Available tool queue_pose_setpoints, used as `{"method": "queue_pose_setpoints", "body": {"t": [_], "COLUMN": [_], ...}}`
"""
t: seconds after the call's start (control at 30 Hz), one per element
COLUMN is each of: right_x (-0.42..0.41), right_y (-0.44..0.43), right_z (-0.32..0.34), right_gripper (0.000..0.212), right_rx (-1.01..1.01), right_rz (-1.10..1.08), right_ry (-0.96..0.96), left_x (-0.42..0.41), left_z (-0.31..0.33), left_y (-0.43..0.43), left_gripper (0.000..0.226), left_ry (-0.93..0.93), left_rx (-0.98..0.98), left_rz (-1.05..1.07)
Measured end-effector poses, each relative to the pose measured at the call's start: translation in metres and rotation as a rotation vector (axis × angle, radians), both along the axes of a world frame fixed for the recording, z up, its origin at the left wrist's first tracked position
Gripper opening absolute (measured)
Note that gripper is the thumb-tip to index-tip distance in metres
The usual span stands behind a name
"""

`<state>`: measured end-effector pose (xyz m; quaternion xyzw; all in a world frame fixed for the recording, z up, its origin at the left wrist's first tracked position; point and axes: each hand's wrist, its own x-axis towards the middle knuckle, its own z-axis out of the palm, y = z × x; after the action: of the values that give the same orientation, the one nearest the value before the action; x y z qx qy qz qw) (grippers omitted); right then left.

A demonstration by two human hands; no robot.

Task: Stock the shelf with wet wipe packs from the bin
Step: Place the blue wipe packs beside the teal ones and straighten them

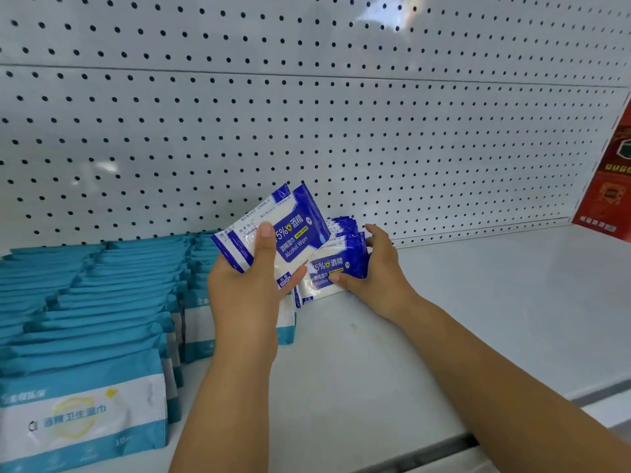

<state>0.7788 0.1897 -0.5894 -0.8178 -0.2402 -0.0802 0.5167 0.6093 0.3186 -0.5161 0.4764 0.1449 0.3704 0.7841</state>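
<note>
While the left hand (246, 285) clamps a fan of blue wipe packs (283, 230) above the teal packs (102, 302), thumb across the front and fingers behind, the right hand (372, 268) pinches the standing row (327, 274) just right of the teal packs. Risk: the slick fan may slip, or the unsupported row may topple on release; the shelf (478, 319) lies open right of the teal packs as far as a red carton (611, 186); its front edge is well clear of the row.
</note>
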Motion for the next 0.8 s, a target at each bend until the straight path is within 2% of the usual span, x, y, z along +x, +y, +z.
{"method": "queue_pose_setpoints", "body": {"t": [0.07,0.13,0.2,0.23,0.3,0.4,0.5,0.67,0.8], "right_x": [-0.006,-0.016,-0.029,-0.036,-0.049,-0.058,-0.057,-0.055,-0.040], "right_y": [-0.002,-0.006,-0.011,-0.012,-0.015,-0.016,-0.015,-0.020,-0.033], "right_z": [0.007,0.020,0.035,0.041,0.050,0.052,0.050,0.049,0.049], "right_gripper": [0.097,0.073,0.045,0.038,0.047,0.056,0.059,0.051,0.038], "right_rx": [0.037,0.156,0.287,0.364,0.447,0.346,0.257,0.248,0.282], "right_rz": [-0.065,-0.104,-0.062,-0.003,0.147,0.262,0.268,0.259,0.181], "right_ry": [-0.028,-0.034,0.016,0.079,0.196,0.275,0.262,0.247,0.350], "left_x": [0.000,0.001,0.002,0.003,0.003,0.003,0.001,0.003,0.002], "left_z": [-0.001,-0.002,-0.003,-0.003,-0.005,-0.008,-0.009,-0.012,-0.011], "left_y": [0.001,0.001,0.002,0.002,0.001,-0.001,-0.004,-0.009,-0.006], "left_gripper": [0.029,0.024,0.026,0.028,0.036,0.031,0.022,0.024,0.024], "left_ry": [0.014,0.029,0.043,0.054,0.081,0.087,0.085,0.095,0.035], "left_rx": [0.007,0.003,0.006,0.010,0.032,0.089,0.140,0.197,0.140], "left_rz": [-0.007,-0.027,-0.049,-0.060,-0.077,-0.117,-0.148,-0.089,0.027]}}
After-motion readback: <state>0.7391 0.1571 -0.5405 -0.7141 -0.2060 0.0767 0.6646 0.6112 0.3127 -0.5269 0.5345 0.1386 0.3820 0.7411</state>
